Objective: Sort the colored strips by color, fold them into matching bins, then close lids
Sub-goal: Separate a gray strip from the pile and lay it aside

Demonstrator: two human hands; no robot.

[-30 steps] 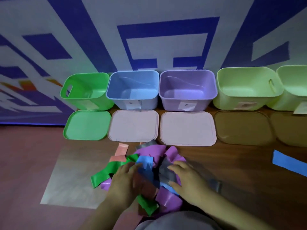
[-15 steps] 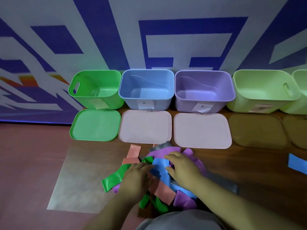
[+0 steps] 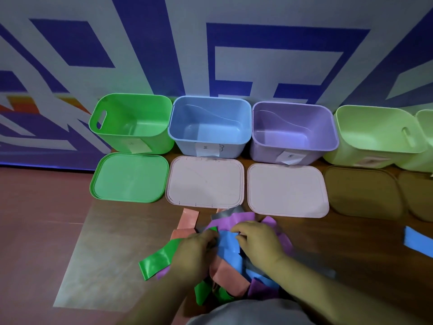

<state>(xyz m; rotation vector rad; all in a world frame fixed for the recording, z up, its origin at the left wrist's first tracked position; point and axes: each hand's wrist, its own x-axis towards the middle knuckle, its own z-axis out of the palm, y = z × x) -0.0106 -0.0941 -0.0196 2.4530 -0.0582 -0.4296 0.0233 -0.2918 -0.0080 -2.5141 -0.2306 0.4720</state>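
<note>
At btm centre, a blue strip (image 3: 228, 248) is pinched at its top edge by the right hand (image 3: 260, 242), thumb and curled fingers closed on it. The left hand (image 3: 194, 252) is laid at that strip's 9 o'clock edge, fingers curled; whether anything is gripped can't be told. Both are set atop a mixed pile of strips (image 3: 236, 218) on the wood surface (image 3: 351, 242). A green strip (image 3: 159, 261) is splayed out at 8 o'clock, a pink strip (image 3: 188, 218) at 11. A 2nd blue strip (image 3: 417, 240) is seen well apart at 3 o'clock. At 12, a green lid (image 3: 130, 178), two pink lids (image 3: 206, 181) and brown lids (image 3: 360, 193) are laid flat. Behind them, a green bin (image 3: 133, 123), blue bin (image 3: 210, 123), purple bin (image 3: 293, 127) and light-green bins (image 3: 375, 134) are stood open.
</note>
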